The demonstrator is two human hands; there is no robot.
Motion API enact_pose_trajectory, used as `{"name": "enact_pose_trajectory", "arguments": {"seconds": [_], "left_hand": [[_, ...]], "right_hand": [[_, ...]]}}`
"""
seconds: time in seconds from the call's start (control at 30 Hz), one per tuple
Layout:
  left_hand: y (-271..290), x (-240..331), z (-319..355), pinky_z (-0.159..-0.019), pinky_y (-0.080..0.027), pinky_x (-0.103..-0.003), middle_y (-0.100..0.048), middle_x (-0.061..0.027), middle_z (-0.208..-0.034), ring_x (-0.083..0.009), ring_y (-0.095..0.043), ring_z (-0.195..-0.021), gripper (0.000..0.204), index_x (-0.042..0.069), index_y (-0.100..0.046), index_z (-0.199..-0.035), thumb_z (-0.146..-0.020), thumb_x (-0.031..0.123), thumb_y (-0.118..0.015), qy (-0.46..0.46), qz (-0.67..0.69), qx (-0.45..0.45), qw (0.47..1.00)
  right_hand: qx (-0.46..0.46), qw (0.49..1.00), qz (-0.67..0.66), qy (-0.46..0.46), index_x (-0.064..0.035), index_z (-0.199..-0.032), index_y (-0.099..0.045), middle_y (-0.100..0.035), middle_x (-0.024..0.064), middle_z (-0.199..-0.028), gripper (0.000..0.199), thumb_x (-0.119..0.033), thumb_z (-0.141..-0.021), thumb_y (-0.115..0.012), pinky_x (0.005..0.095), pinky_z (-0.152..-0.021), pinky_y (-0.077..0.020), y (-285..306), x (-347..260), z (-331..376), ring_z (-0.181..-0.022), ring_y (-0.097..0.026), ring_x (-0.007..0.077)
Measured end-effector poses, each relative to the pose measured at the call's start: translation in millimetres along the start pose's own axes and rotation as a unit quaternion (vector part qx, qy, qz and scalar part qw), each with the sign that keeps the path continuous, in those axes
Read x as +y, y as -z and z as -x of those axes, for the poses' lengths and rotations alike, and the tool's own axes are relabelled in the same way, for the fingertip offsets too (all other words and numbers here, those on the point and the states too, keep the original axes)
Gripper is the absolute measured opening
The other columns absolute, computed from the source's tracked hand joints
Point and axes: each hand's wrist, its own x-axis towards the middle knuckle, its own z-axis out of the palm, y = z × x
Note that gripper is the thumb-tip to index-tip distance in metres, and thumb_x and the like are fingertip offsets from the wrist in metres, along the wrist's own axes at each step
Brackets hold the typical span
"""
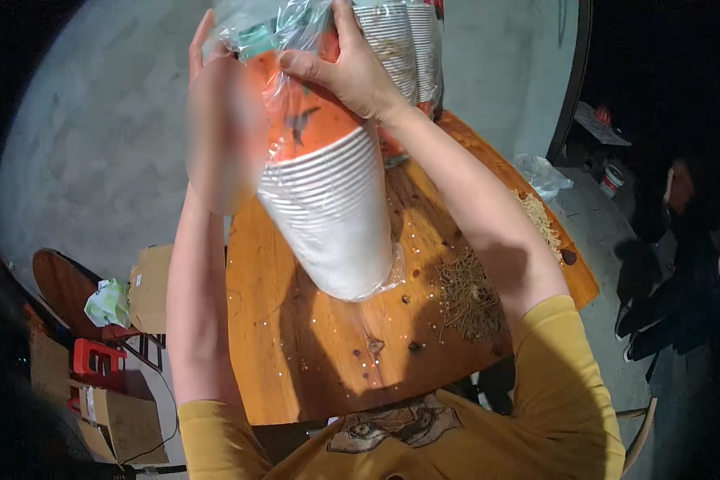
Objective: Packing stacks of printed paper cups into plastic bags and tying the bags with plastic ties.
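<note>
Between my hands is a tall stack of paper cups (328, 208) in a clear plastic bag, white along the lower length and orange with a dark print at the top. My right hand (356, 76) grips the bag's upper right side, thumb across the orange part. On the upper left side is my left hand (220, 104), mostly blurred, with its fingertips showing beside the bag. Greenish crinkled plastic bunches at the top of the stack. Whether its lower end touches the wooden table (296, 352) I cannot tell.
More bagged cup stacks (396, 48) stand at the table's far end. A brown heap of thin dry stems (472, 296) and a pale heap (540, 224) lie on the right. Small white bits dot the tabletop. Cardboard boxes (128, 420) and a red stool (98, 358) are at left.
</note>
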Motion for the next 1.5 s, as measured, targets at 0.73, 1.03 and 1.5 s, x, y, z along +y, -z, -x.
{"name": "enact_pose_trajectory", "arguments": {"seconds": [0.73,1.03,1.5], "left_hand": [[27,-95,252,-0.110,-0.023,-0.039,-0.024,-0.0103,-0.148,-0.0240,-0.026,-0.136,0.118,0.003,-0.014,-0.144,-0.064,0.078,-0.059,0.258,0.039,0.066,0.963],[12,-103,161,-0.104,-0.033,-0.036,-0.038,-0.0112,-0.139,-0.0219,-0.040,-0.126,0.077,0.003,-0.025,-0.141,-0.090,0.058,-0.045,0.120,0.015,0.117,0.986],[4,-23,-43,-0.108,-0.027,-0.039,-0.022,-0.0158,-0.149,-0.0275,-0.028,-0.134,0.090,0.018,0.001,-0.149,-0.087,0.041,-0.060,-0.079,-0.138,0.023,0.987]], "right_hand": [[-0.012,0.938,-0.162,-0.306,-0.0015,-0.145,0.004,-0.007,0.0173,-0.151,0.121,-0.066,-0.070,-0.065,0.0385,-0.114,-0.0086,-28,31,225,-0.140,-0.006,0.0281],[0.054,0.971,-0.106,-0.206,-0.0006,-0.144,0.001,-0.023,0.0246,-0.145,0.127,-0.066,-0.063,-0.072,0.0403,-0.110,-0.0242,-17,58,150,-0.135,-0.027,0.0324],[0.039,0.994,-0.102,-0.024,0.0042,-0.121,-0.047,-0.061,0.0127,-0.108,0.045,-0.021,-0.087,-0.064,0.0324,-0.087,-0.0435,14,53,-33,-0.101,-0.057,0.0200]]}}
